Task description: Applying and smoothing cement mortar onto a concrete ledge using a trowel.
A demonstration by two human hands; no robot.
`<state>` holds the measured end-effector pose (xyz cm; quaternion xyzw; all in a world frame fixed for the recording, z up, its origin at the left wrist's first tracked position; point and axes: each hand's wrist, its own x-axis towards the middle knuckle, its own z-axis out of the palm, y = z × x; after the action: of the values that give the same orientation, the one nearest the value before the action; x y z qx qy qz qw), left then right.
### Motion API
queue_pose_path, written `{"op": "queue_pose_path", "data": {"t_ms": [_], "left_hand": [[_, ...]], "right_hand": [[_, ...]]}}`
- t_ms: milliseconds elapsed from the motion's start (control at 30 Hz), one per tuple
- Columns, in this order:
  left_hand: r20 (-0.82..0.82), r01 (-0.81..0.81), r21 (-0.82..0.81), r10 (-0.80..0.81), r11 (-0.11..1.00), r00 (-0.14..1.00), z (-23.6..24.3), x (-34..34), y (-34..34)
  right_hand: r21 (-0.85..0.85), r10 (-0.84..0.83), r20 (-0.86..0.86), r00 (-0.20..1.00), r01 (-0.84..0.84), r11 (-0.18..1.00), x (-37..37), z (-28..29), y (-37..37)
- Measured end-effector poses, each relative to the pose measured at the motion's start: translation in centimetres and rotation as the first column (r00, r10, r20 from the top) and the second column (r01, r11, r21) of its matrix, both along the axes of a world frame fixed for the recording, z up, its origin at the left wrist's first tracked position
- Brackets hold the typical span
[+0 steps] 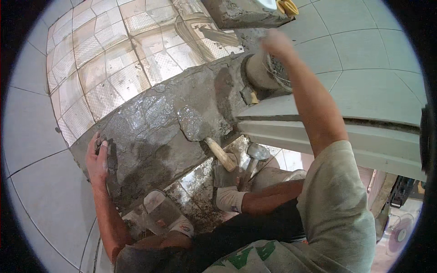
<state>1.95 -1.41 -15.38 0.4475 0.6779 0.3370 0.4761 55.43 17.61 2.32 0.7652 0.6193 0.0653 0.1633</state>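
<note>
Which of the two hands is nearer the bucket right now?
The right hand, blurred, up by the bucket. The left hand is well away, at the left end of the mortar.

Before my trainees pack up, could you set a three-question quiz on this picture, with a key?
1. True or false: the left hand is by the left end of the grey cement.
2. The handle lying at the cement's lower edge is made of: (a) blue plastic, (b) pale wood, (c) red rubber.
3. Fill in: the blurred right hand is nearest to the ____.

Key: 1 true; 2 b; 3 bucket.
</note>
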Motion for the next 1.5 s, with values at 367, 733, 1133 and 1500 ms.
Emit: {"op": "queue_pose_path", "data": {"t_ms": [367, 733, 1133, 1500], "left_hand": [[-0.174, 0.017, 0.083, -0.003, 0.996, 0.985, 0.4, -1.3, 0.5], [-0.211, -0.129, 0.124, 0.153, 0.984, 0.965, -1.1, -1.2, 1.5], [0.242, -0.487, 0.296, 0.428, 0.822, 0.871, 4.1, -6.4, 1.9], [0.210, -0.524, 0.327, 0.480, 0.787, 0.852, 9.3, -7.4, 2.5]], "right_hand": [[-0.723, -0.018, -0.459, 0.888, -0.362, 0.588, -18.3, -10.0, -18.1], [-0.320, 0.315, -0.378, 0.870, -0.442, 0.838, -14.8, -15.2, -23.7], [-0.339, 0.155, -0.610, 0.777, -0.432, 0.836, -11.6, -11.7, -23.9], [-0.118, 0.426, -0.821, 0.380, -0.843, 0.525, -34.0, -14.3, -26.1]]}}
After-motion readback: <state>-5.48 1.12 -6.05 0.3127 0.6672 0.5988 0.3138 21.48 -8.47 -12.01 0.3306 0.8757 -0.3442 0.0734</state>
